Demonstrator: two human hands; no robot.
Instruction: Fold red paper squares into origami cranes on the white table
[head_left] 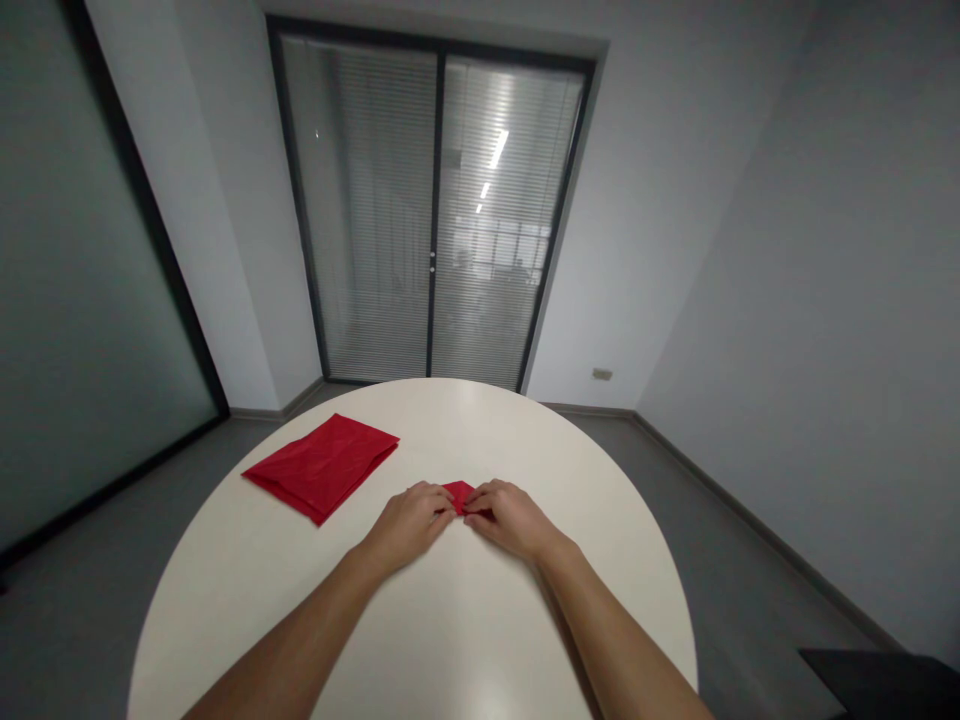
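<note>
A small folded red paper (460,493) lies on the round white table (420,620), mostly covered by my two hands. My left hand (411,520) rests on its left side with fingers curled and fingertips pinching the paper. My right hand (508,517) presses on its right side, fingers bent down onto it. The two hands meet at the paper's middle. Only a small red tip shows between and beyond the fingers.
A stack of flat red paper sheets (322,465) lies on the table to the far left of my hands. Beyond the table stands a glass double door with blinds (433,210). A dark object (885,680) sits at the lower right.
</note>
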